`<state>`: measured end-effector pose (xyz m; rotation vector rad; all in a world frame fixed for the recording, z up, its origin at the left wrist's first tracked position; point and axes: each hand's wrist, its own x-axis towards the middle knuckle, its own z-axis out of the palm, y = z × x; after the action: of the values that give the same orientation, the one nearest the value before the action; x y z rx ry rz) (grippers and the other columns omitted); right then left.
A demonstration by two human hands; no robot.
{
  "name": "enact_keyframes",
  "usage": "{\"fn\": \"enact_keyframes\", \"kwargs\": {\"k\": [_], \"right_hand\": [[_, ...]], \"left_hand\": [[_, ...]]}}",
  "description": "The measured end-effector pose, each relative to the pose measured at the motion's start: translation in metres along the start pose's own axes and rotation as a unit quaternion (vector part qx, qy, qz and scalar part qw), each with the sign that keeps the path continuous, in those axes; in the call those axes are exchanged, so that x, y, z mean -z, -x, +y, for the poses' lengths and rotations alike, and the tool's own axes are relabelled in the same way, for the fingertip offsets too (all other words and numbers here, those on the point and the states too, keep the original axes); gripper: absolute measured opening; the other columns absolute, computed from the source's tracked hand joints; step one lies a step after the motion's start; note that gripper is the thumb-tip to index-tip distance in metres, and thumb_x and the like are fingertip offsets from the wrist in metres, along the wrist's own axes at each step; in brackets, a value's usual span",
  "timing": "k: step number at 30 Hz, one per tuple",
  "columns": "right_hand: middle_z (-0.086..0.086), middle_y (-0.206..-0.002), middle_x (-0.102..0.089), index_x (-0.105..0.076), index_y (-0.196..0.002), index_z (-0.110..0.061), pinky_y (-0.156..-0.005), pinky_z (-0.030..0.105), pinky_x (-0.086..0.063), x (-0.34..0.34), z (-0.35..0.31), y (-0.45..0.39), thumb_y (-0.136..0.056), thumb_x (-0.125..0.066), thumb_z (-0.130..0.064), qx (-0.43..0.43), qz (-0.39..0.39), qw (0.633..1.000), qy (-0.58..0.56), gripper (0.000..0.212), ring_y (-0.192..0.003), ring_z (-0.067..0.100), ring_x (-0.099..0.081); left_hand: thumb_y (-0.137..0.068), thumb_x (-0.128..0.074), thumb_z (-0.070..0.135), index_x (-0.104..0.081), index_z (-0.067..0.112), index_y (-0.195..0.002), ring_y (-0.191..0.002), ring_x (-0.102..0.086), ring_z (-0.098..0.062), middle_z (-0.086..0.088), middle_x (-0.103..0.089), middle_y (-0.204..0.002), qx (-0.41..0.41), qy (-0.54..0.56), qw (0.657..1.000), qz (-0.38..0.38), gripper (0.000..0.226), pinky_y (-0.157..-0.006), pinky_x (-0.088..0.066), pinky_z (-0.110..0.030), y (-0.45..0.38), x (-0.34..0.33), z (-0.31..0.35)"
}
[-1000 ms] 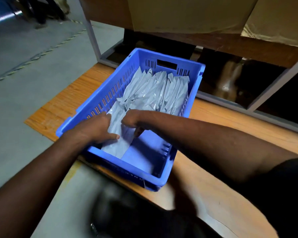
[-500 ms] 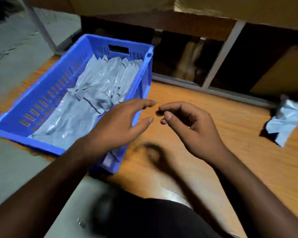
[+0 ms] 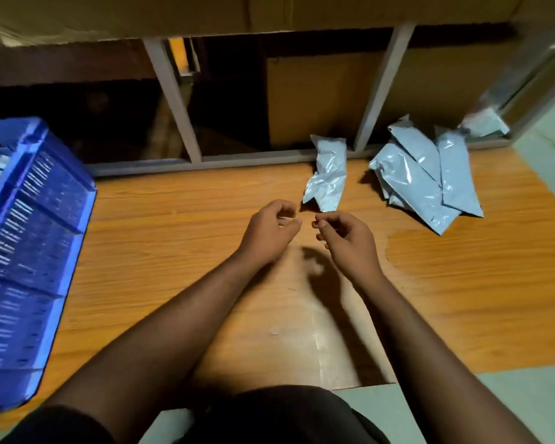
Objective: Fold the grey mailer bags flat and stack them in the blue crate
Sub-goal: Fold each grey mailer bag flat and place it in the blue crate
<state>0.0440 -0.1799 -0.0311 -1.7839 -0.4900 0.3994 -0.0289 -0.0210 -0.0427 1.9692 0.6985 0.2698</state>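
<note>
Wooden board — blue crate, loose mailer, mailer pile.

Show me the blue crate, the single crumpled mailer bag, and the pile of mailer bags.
blue crate (image 3: 36, 251): head view, slotted side wall.
single crumpled mailer bag (image 3: 327, 173): head view, its middle.
pile of mailer bags (image 3: 426, 177): head view, the top bag's middle.

A wooden table with an orange-brown grain fills the middle of the view, and a paler, worn patch runs down its near centre. Along its far edge stands a grey metal frame with slanted uprights. Behind the frame the space is dark, with a brown cardboard box standing in it. Above, large cardboard sheets span the top. Pale grey-green floor shows near right. The light is dim and warm.
</note>
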Motion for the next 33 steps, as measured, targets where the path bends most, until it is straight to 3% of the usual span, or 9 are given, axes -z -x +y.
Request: {"fn": "enact_keyframes", "kwargs": {"k": [4,8,15,19,22,24,27,30,33], "right_hand": [[-0.004,-0.092,-0.077,-0.072,-0.094,-0.04,-0.087,0.053,-0.058,0.023,0.013,-0.018,-0.093,-0.06,-0.025,0.007,0.052,0.998,-0.029,0.019,-0.089,0.02,-0.073],[-0.003,-0.094,-0.078,-0.073,-0.103,-0.03,-0.087,0.054,-0.058,0.029,0.02,-0.024,-0.099,-0.06,-0.015,0.022,0.045,0.997,-0.056,0.02,-0.088,0.02,-0.073],[0.01,-0.091,-0.075,-0.069,-0.115,-0.009,-0.077,0.031,-0.057,0.042,0.024,-0.037,-0.105,-0.055,-0.007,0.07,0.08,0.98,-0.168,0.018,-0.08,0.023,-0.07],[0.003,-0.094,-0.076,-0.071,-0.114,-0.017,-0.08,0.038,-0.057,0.049,0.029,-0.047,-0.105,-0.056,-0.008,0.069,0.061,0.988,-0.121,0.019,-0.086,0.019,-0.072],[-0.014,-0.12,-0.072,-0.07,-0.124,-0.027,-0.093,0.04,-0.055,0.039,0.037,-0.058,-0.103,-0.058,-0.019,0.141,0.024,0.986,0.082,0.025,-0.114,0.011,-0.066],[-0.011,-0.145,-0.059,-0.06,-0.139,-0.03,-0.11,0.044,-0.042,0.02,0.049,-0.066,-0.102,-0.055,-0.039,0.206,-0.092,0.939,0.261,0.038,-0.139,0.019,-0.047],[0.002,-0.164,-0.037,-0.047,-0.151,-0.027,-0.117,0.055,-0.03,-0.013,0.079,-0.058,-0.103,-0.039,-0.059,0.215,-0.218,0.854,0.42,0.058,-0.154,0.033,-0.025],[0.007,-0.164,-0.037,-0.048,-0.152,-0.02,-0.117,0.06,-0.026,-0.025,0.094,-0.046,-0.104,-0.033,-0.061,0.188,-0.177,0.848,0.463,0.065,-0.151,0.037,-0.029],[0.011,-0.153,-0.052,-0.057,-0.145,-0.016,-0.118,0.059,-0.025,-0.019,0.084,-0.035,-0.103,-0.036,-0.061,0.171,-0.123,0.843,0.495,0.065,-0.14,0.038,-0.044]], "left_hand": [[-0.084,-0.08,0.043,-0.055,0.023,-0.124,-0.104,-0.064,-0.016,0.0,-0.066,-0.119,0.152,0.138,0.979,0.006,0.051,-0.09,-0.053,-0.033,-0.049,-0.058,0.002],[-0.082,-0.081,0.045,-0.071,0.011,-0.09,-0.074,-0.063,-0.019,-0.002,-0.072,-0.08,0.222,0.221,0.948,0.053,0.036,-0.072,-0.055,-0.035,-0.074,-0.085,0.006],[-0.087,-0.061,-0.001,-0.068,0.006,-0.112,-0.071,-0.066,-0.015,-0.01,-0.071,-0.096,0.268,0.304,0.906,0.122,0.027,-0.058,-0.059,-0.024,-0.086,-0.082,0.015],[-0.086,-0.058,0.001,-0.071,0.016,-0.108,-0.066,-0.062,-0.014,-0.008,-0.071,-0.094,0.252,0.176,0.951,0.027,0.03,-0.059,-0.053,-0.025,-0.049,-0.028,-0.008],[-0.087,-0.057,0.001,-0.074,0.023,-0.102,-0.08,-0.064,-0.013,0.003,-0.072,-0.099,0.228,0.096,0.969,0.018,0.032,-0.069,-0.051,-0.025,-0.016,0.014,-0.028],[-0.089,-0.058,0.004,-0.071,0.025,-0.109,-0.091,-0.066,-0.012,0.005,-0.071,-0.109,0.227,0.045,0.973,0.022,0.032,-0.074,-0.051,-0.021,0.0,0.029,-0.043],[-0.093,-0.064,0.023,-0.058,0.021,-0.139,-0.131,-0.052,-0.023,-0.003,-0.056,-0.143,0.155,-0.17,0.97,0.079,0.047,-0.108,-0.042,-0.033,0.02,0.03,-0.065],[-0.1,-0.05,0.037,-0.047,0.016,-0.151,-0.155,-0.021,-0.023,-0.004,-0.033,-0.164,-0.02,-0.3,0.948,0.109,0.055,-0.126,-0.016,-0.041,0.029,0.01,-0.059],[-0.105,-0.029,0.047,-0.038,0.016,-0.157,-0.157,-0.011,-0.014,0.0,-0.026,-0.168,-0.066,-0.308,0.948,0.038,0.061,-0.128,-0.004,-0.036,0.027,-0.019,-0.054]]}}
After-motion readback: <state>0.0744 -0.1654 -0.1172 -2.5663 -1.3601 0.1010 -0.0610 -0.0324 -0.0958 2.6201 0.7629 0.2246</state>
